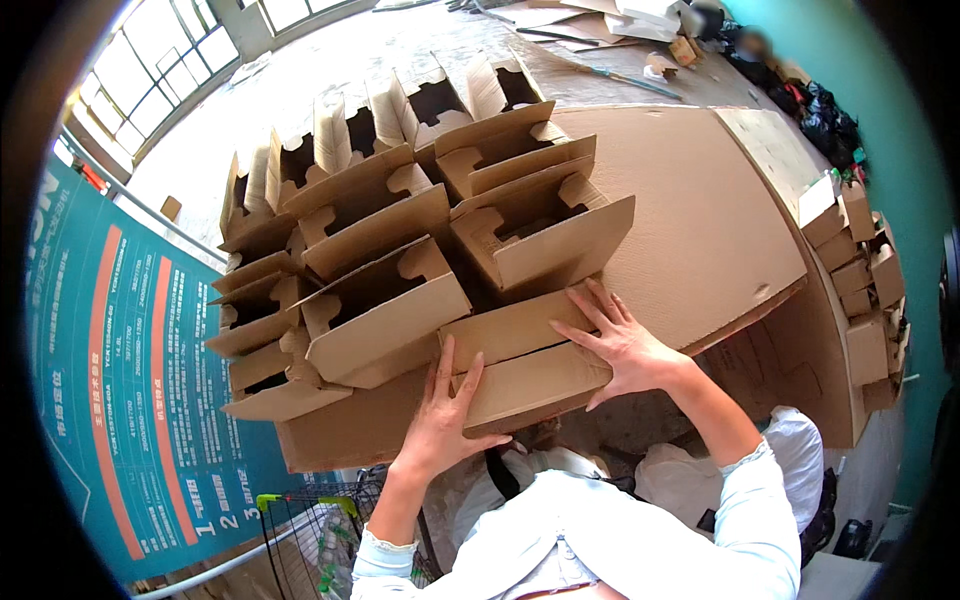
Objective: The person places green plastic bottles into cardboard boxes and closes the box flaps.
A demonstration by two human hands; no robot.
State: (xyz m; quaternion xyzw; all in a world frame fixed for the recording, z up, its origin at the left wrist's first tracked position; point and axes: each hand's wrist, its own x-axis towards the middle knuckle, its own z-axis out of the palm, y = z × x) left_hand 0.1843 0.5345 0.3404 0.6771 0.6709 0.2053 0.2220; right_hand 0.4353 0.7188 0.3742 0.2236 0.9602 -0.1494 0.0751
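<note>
A brown cardboard box with its top flaps folded down lies at the near edge of the cardboard-topped surface, between my hands. My left hand touches its left end, fingers stretched and apart, the thumb pointing toward the right. Across the box's right end rests my right hand, its fingers spread over the flaps and the thumb lower at the near side. Just beyond stand several similar boxes with raised flaps, among them one cardboard box behind my left hand and another cardboard box behind my right hand.
Large flat cardboard covers the work surface. A teal printed banner stands at the left, with a wire cart holding bottles near it. Stacked small cartons line the right wall. Black bags sit at the far right.
</note>
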